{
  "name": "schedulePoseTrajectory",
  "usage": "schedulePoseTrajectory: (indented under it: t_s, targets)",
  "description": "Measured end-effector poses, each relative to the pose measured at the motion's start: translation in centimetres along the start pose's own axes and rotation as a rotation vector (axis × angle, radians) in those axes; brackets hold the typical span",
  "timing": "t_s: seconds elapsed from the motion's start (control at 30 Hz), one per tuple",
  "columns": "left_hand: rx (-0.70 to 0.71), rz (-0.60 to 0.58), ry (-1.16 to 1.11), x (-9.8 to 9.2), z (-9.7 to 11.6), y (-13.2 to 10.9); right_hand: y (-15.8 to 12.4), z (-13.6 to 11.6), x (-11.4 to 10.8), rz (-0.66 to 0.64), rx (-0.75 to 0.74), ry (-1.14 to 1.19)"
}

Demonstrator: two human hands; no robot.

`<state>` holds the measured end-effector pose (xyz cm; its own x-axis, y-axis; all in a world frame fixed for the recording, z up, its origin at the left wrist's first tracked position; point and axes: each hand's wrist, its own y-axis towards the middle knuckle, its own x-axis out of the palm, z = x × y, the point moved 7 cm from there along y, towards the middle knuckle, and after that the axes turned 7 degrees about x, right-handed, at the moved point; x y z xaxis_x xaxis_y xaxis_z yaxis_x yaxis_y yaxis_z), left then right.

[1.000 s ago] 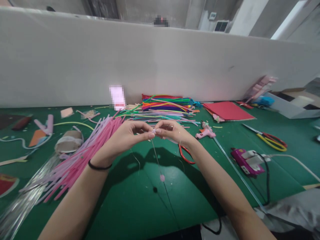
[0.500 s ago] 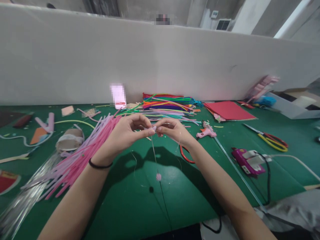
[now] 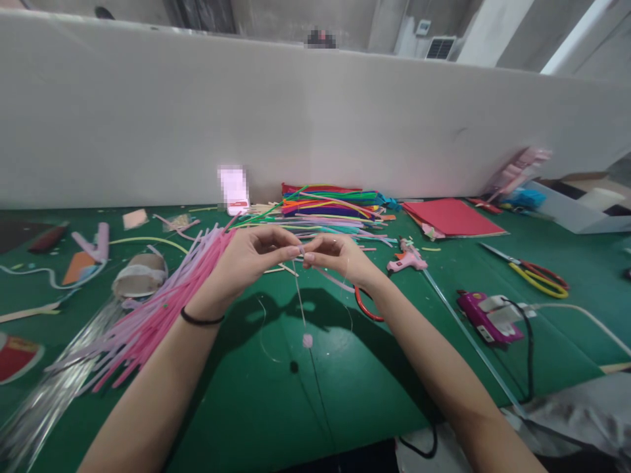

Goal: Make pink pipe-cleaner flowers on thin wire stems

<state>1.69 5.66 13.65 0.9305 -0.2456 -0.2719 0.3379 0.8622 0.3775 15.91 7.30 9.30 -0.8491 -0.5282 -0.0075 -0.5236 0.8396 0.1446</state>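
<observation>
My left hand (image 3: 246, 259) and my right hand (image 3: 335, 257) meet above the green table (image 3: 296, 394), fingertips pinched together on a thin clear thread (image 3: 298, 295). The thread hangs down from the pinch with a small pink bead (image 3: 307, 340) dangling at its lower end, above the table. A black band sits on my left wrist. Just left of my left hand lies a bundle of pink and lilac pipe cleaners (image 3: 162, 309).
A multicoloured pile of pipe cleaners (image 3: 330, 203) lies at the back by the white partition. Red paper (image 3: 451, 218), a pink glue gun (image 3: 407, 261), red-handled scissors (image 3: 367, 305), yellow-handled scissors (image 3: 535, 276), a magenta device with cable (image 3: 488, 318) and a tape roll (image 3: 139, 276) lie around.
Both hands stay pinched on the thread. The hanging bead has risen slightly and drifted left; the view shifted a little.
</observation>
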Motion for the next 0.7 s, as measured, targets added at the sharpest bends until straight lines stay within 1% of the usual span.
schedulePoseTrajectory:
  t_s: [0.13,0.3,0.6,0.7]
  targets:
    - [-0.044,-0.070,0.067,0.06,-0.26,0.01,-0.01,0.22,-0.30,0.013,0.033,-0.054]
    - [-0.018,-0.130,0.155,0.08,-0.04,0.02,0.16,0.54,-0.45,0.000,0.035,-0.110]
    - [-0.034,-0.146,0.145,-0.08,-0.62,0.11,0.10,0.53,0.14,-0.045,0.056,-0.085]
    - [-0.050,-0.145,0.083,-0.21,-0.91,0.08,0.13,0.30,0.34,-0.072,0.033,-0.049]
